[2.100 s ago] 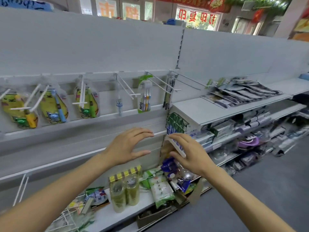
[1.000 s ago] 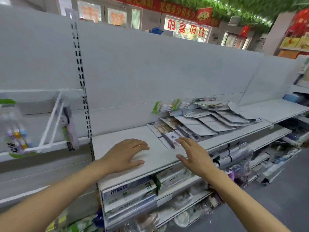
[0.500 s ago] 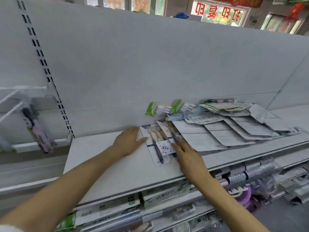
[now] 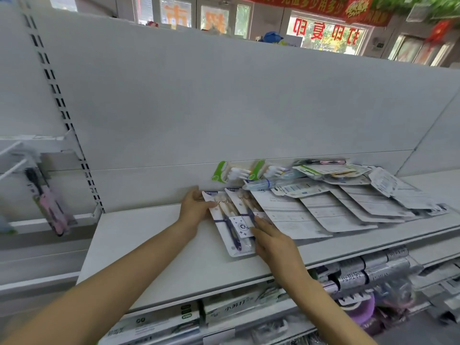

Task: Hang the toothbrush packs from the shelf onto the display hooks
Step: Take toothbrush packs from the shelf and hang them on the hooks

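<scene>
the left hand (image 4: 194, 207) pinches the far left edge of the nearest toothbrush pack (image 4: 230, 226) while the right hand (image 4: 270, 239) lies spread on its near right side. best lift it flat, hang hole clear. it lies on the white shelf (image 4: 149, 245), left of overlapping packs (image 4: 348, 202); display hooks (image 4: 12, 158) stand far left.

Mirrored red characters 打印复印 stood on the window sign (image 4: 328, 33) above the shelf's back panel (image 4: 224, 100). A box (image 4: 239, 308) under the shelf (image 4: 154, 245) read 小苏打.
</scene>
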